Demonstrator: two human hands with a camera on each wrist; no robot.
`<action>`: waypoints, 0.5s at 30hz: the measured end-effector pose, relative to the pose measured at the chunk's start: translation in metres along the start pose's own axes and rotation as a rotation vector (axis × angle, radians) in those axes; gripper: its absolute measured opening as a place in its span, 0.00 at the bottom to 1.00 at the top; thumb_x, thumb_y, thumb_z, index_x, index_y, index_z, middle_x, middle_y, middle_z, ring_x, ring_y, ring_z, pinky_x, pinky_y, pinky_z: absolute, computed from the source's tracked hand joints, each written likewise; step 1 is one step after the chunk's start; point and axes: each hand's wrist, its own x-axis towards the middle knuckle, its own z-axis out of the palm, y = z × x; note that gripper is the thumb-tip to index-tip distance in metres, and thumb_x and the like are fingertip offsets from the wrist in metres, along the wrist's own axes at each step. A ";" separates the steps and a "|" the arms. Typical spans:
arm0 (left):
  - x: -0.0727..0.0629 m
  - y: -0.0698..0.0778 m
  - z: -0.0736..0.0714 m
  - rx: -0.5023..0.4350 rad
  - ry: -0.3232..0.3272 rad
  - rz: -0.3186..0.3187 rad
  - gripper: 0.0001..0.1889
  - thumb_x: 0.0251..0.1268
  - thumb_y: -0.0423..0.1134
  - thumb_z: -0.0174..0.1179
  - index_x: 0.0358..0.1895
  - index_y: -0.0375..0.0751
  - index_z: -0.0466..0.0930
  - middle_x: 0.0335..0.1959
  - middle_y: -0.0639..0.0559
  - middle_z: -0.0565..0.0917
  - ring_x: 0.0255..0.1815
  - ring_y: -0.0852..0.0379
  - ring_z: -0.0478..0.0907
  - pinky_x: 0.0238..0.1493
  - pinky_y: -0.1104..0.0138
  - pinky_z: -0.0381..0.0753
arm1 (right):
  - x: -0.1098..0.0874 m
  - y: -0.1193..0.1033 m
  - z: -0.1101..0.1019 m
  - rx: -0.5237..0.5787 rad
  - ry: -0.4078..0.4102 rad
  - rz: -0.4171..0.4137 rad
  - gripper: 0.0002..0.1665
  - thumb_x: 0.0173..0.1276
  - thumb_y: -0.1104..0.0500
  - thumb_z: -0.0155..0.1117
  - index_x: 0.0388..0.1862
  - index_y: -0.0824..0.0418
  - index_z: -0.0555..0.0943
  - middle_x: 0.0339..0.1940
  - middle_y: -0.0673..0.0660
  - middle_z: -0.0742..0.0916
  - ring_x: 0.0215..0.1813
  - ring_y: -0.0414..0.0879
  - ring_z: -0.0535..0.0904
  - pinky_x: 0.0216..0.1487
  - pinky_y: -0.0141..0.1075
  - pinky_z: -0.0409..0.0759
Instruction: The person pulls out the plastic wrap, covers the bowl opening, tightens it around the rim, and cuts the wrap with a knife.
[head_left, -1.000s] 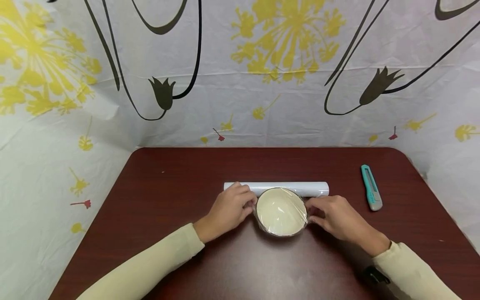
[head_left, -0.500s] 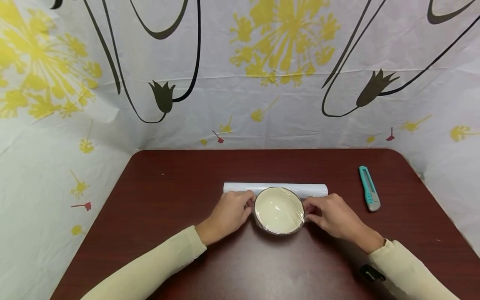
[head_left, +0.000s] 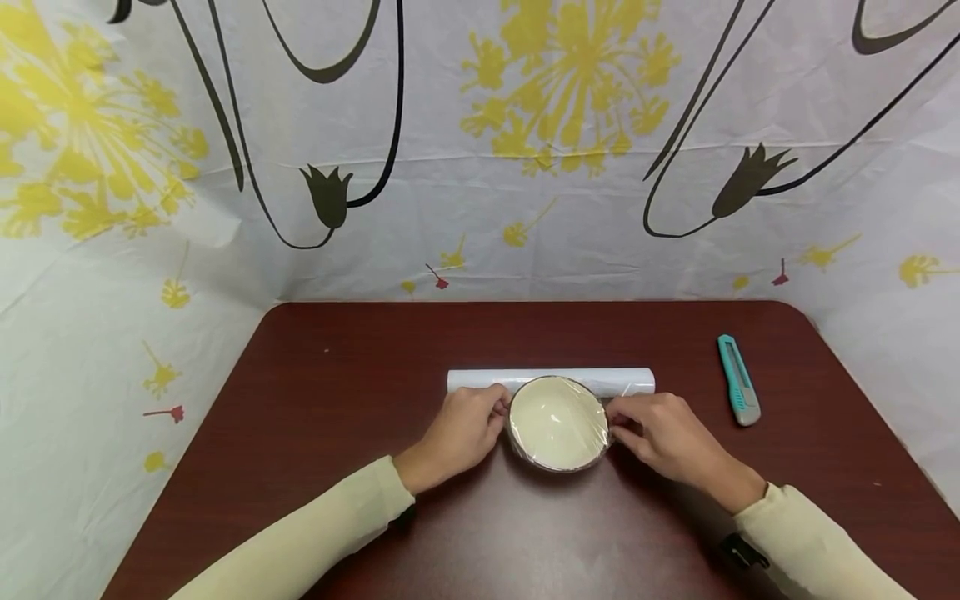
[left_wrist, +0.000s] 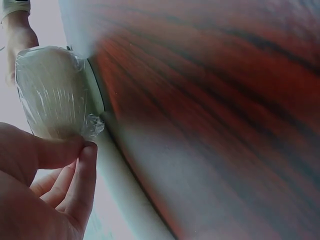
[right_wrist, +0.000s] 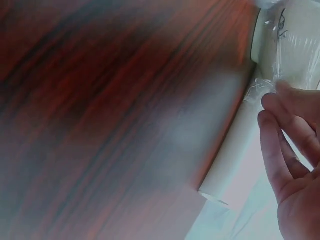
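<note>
A cream bowl (head_left: 558,423) with a dark rim sits mid-table, its top covered by clear plastic wrap (left_wrist: 56,97). To its left, my left hand (head_left: 459,432) pinches a gathered edge of the wrap between thumb and index finger. On the opposite side, my right hand (head_left: 666,433) pinches another bunched bit of the wrap near the rim. Both wrist views show the film stretched down over the bowl's side, with wrinkles running toward the fingertips. Directly behind the bowl lies a white roll (head_left: 611,380), partly hidden by the bowl and the left hand.
A teal and grey utility knife (head_left: 739,382) lies at the right of the dark red-brown table (head_left: 360,342). Beyond the table's far edge hangs a white sheet (head_left: 420,225) printed with flowers.
My left hand has lowered slightly and come a little nearer, off the roll's left end. The right hand keeps almost the same place, and the bowl stays put.
</note>
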 end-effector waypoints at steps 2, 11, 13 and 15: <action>0.000 -0.001 -0.001 0.008 -0.002 0.000 0.11 0.63 0.21 0.68 0.39 0.42 0.86 0.31 0.54 0.89 0.34 0.62 0.86 0.36 0.65 0.86 | 0.001 0.001 0.000 -0.020 0.005 -0.033 0.22 0.51 0.73 0.85 0.41 0.53 0.89 0.36 0.43 0.90 0.36 0.37 0.85 0.34 0.41 0.85; -0.001 0.001 -0.005 0.021 0.020 -0.002 0.11 0.64 0.23 0.71 0.36 0.45 0.88 0.27 0.58 0.83 0.29 0.64 0.79 0.32 0.69 0.79 | 0.007 0.000 -0.003 -0.099 -0.007 -0.058 0.22 0.48 0.72 0.88 0.37 0.54 0.89 0.35 0.44 0.87 0.30 0.34 0.79 0.28 0.36 0.81; 0.000 0.002 -0.005 0.009 0.016 -0.011 0.10 0.63 0.23 0.71 0.36 0.44 0.88 0.27 0.58 0.85 0.29 0.64 0.80 0.33 0.70 0.81 | 0.007 -0.001 -0.001 -0.089 -0.010 -0.023 0.22 0.48 0.72 0.87 0.36 0.53 0.88 0.32 0.42 0.87 0.28 0.32 0.78 0.27 0.36 0.80; 0.000 0.004 -0.004 0.002 0.001 -0.034 0.09 0.64 0.23 0.70 0.37 0.43 0.90 0.28 0.57 0.87 0.30 0.64 0.82 0.34 0.70 0.83 | 0.007 -0.003 0.001 -0.076 -0.020 0.028 0.21 0.49 0.72 0.85 0.34 0.52 0.86 0.28 0.39 0.84 0.27 0.30 0.74 0.26 0.35 0.77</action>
